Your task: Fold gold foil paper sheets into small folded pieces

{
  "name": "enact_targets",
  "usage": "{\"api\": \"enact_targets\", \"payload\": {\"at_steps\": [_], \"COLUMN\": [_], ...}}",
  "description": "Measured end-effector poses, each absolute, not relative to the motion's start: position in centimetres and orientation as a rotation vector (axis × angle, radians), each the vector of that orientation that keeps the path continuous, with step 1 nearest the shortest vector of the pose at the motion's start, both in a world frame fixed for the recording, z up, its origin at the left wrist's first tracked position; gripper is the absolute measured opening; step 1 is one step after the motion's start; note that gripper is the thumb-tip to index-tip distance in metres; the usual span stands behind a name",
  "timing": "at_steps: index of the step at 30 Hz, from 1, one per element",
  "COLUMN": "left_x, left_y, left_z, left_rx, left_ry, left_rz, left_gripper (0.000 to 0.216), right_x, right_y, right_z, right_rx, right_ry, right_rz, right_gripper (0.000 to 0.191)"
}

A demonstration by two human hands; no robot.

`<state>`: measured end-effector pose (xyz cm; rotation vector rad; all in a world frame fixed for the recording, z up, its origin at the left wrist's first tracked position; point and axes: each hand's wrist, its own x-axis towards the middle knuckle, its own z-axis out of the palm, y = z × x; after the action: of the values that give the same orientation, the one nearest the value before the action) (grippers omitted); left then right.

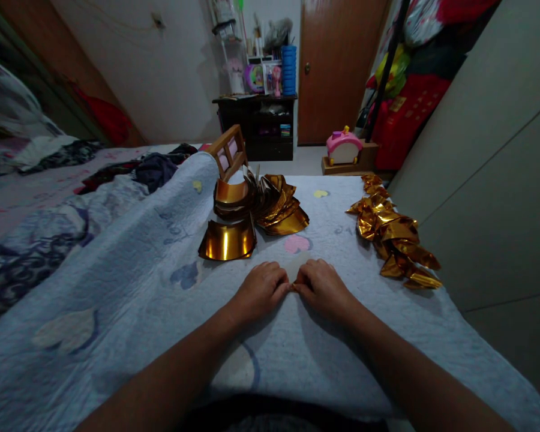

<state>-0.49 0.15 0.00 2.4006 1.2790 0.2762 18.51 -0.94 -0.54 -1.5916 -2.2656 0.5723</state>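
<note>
My left hand (264, 289) and my right hand (323, 287) meet close together over the bedcover, fingers closed. Between them they pinch a sheet of foil paper (297, 265), its pale side facing up and a bit of gold showing at the near edge. Much of the sheet is hidden by my fingers. Beyond my left hand lie fanned stacks of flat gold foil sheets (228, 241). To the right of my right hand runs a heap of folded gold foil pieces (393, 237), crumpled in shape and overlapping.
The pale blue bedcover (139, 312) has heart prints. A wooden frame piece (228, 153) stands behind the stacks. Past the far edge are a dark cabinet (256, 129) and a pink toy (344, 147). A pale wardrobe (490, 198) borders the right side; rumpled clothes (155, 171) lie left.
</note>
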Motion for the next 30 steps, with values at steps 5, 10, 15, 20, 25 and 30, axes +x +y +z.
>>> {"api": "enact_targets", "payload": {"at_steps": [5, 10, 15, 20, 25, 30], "left_x": [-0.34, -0.63, -0.68, -0.27, -0.12, 0.01], "left_y": [0.00, 0.00, -0.04, -0.16, -0.34, -0.53], "left_z": [-0.17, 0.25, 0.35, 0.34, 0.26, 0.19], "left_rx": [2.438, 2.399, 2.373, 2.363, 2.331, 2.310], "left_ry": [1.329, 1.271, 1.271, 1.312, 1.355, 1.393], "left_rz": [0.253, 0.260, 0.275, 0.282, 0.319, 0.332], "left_gripper": [0.018, 0.015, 0.015, 0.015, 0.012, 0.010], "right_x": [18.47, 18.43, 18.37, 18.26, 18.19, 18.16], "right_y": [-0.93, -1.01, -1.06, -0.97, -0.98, -1.00], "right_z": [-0.54, -0.41, -0.27, -0.08, 0.20, 0.30], "right_rx": [-1.591, -1.616, -1.644, -1.654, -1.671, -1.678], "right_ry": [-2.270, -2.270, -2.293, -2.317, -2.313, -2.321], "right_rz": [0.561, 0.564, 0.552, 0.543, 0.557, 0.554], "right_gripper": [0.007, 0.006, 0.007, 0.012, 0.011, 0.011]}}
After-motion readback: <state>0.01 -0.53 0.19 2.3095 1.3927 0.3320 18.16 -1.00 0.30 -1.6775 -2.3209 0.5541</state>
